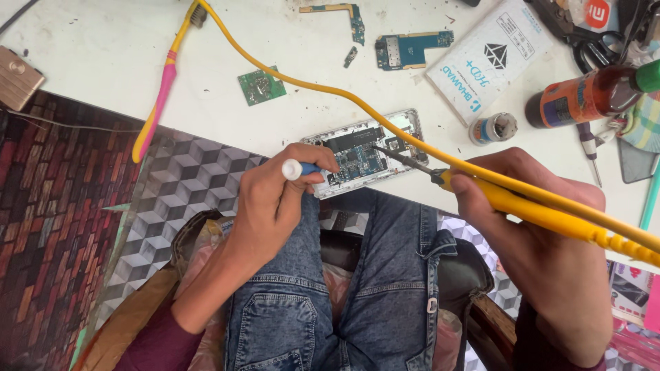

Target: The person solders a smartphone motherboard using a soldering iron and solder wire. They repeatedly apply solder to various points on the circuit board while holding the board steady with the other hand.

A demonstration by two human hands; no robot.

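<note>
Yellow soldering iron (550, 206) in right hand (529, 227); left hand (275, 199) grips a half-hidden white-capped tool (297, 169).

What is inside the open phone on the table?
Inside the open phone you can see a blue circuit board and a black part. The left hand covers its left end, so that part is hidden.

— Where does the opened phone (364, 154) lie?

— On the worktop (103, 62), at its near edge, just above the person's knees. The left hand (275, 199) rests at its left end, the right hand (529, 227) to its right, with the soldering iron (481, 185) tip reaching onto the board inside.

— And behind it?

— Two circuit boards (409, 48) lie farther back, a small square board (261, 86) to the left, a flat box (491, 55) to the right, and a small round tin (493, 128) just before that box.
</note>
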